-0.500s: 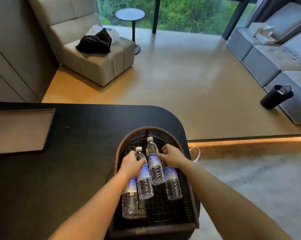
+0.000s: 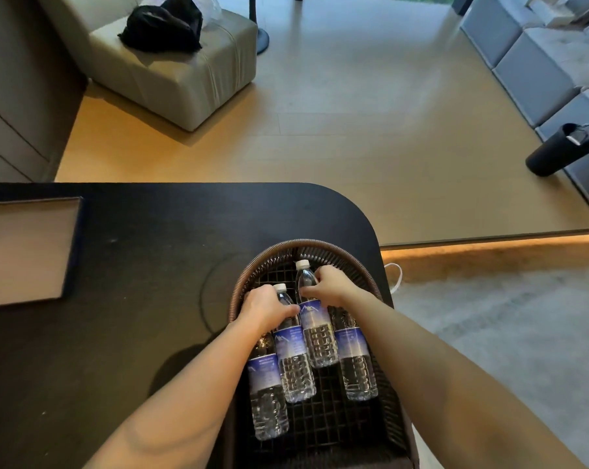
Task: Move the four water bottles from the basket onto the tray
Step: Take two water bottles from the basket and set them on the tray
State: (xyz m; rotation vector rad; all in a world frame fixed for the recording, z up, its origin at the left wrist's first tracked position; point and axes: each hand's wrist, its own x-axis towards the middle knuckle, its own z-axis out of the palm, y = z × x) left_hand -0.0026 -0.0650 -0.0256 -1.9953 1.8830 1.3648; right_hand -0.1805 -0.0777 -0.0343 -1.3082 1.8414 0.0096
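Note:
Several clear water bottles with blue labels lie side by side in a dark woven basket (image 2: pixel 252 269) at the table's near right corner. My left hand (image 2: pixel 266 308) is closed over the neck of the leftmost bottle (image 2: pixel 265 384); its cap is hidden, and my thumb rests on the second bottle (image 2: pixel 291 353). My right hand (image 2: pixel 332 286) is wrapped over the top of the rightmost bottle (image 2: pixel 354 360), fingertips touching the third bottle (image 2: pixel 316 330). The flat tan tray (image 2: pixel 25 248) with a dark rim lies at the table's left edge.
The black table (image 2: pixel 133 299) has a rounded far right corner beside the basket. Beyond it are a beige chair (image 2: pixel 184 72) with a black bag, a grey sofa (image 2: pixel 550 62) and a dark flask (image 2: pixel 562 148) on the floor.
The view has tipped downward. Both hands stay on the bottle tops in the basket, with the fingers curled a little tighter; no bottle has left the basket.

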